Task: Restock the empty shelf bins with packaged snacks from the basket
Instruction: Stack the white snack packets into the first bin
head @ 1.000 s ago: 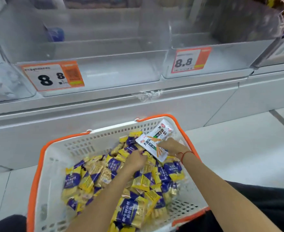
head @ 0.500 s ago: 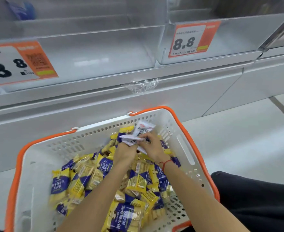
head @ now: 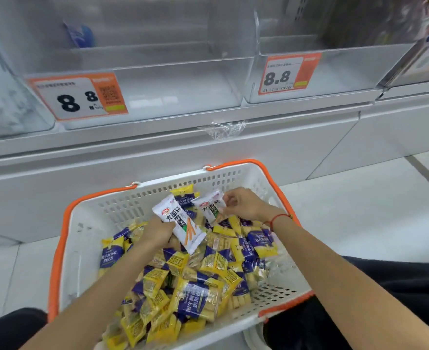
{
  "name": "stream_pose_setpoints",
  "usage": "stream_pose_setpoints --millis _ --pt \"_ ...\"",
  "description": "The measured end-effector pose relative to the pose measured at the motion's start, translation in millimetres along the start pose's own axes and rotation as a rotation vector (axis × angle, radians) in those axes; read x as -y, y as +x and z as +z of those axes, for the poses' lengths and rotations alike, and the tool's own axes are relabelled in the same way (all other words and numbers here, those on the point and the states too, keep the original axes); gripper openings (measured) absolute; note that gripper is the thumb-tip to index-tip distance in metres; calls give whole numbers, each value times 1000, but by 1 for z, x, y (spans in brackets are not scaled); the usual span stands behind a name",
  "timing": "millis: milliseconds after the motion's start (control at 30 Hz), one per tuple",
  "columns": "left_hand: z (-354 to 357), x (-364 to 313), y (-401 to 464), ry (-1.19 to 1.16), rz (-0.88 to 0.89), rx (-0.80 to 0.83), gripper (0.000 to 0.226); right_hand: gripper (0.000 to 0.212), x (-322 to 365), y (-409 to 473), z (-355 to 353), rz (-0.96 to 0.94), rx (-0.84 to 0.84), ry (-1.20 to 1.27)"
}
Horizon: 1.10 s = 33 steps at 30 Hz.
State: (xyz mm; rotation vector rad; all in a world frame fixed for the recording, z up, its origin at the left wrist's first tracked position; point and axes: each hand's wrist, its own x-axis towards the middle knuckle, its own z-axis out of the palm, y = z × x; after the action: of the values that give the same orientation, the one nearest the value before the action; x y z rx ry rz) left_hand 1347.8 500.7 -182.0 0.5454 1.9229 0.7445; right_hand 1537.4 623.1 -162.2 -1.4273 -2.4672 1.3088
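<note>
A white basket with an orange rim (head: 87, 223) sits on the floor before me, full of several yellow-and-purple snack packets (head: 195, 294). My left hand (head: 158, 233) grips a white packet with orange sticks printed on it (head: 180, 226) above the pile. My right hand (head: 246, 205) pinches a second white packet (head: 209, 207) at the basket's far side. Above, two clear shelf bins stand empty: the left bin (head: 183, 89) with an 8.8 price tag (head: 79, 97) and the right bin (head: 342, 69) with another 8.8 tag (head: 288, 73).
A blue packet (head: 80, 35) lies at the back of the bin row behind the left bin. A scrap of clear tape (head: 223, 128) sticks to the white shelf ledge. Neighbouring bins at far left (head: 6, 107) and far right (head: 425, 61) hold other goods. My dark-clothed knees flank the basket.
The two white packets were bunched together between both hands; now each hand holds one apart. The view has tilted up slightly, showing more of the bins.
</note>
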Motion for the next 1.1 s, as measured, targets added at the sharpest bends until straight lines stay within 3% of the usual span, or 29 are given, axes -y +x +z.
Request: stream_pose_setpoints --millis 167,267,433,633,900,1100 --pt "-29 -16 -21 -16 102 -31 20 19 19 -10 -41 -3 -48 8" --pt "-45 -30 -40 -34 142 -17 28 34 31 -15 -57 50 -130 147" --pt "-60 -41 -67 -21 168 154 29 30 65 -38 -62 105 99 463" --pt "-80 -46 -76 -14 145 271 25 22 109 -60 -50 81 328 407" --pt "-117 -62 -87 -92 151 326 20 24 156 -55 -18 -36 253 684" --pt "-158 -80 -98 -234 224 259 36 19 220 -52 2 -150 26 708"
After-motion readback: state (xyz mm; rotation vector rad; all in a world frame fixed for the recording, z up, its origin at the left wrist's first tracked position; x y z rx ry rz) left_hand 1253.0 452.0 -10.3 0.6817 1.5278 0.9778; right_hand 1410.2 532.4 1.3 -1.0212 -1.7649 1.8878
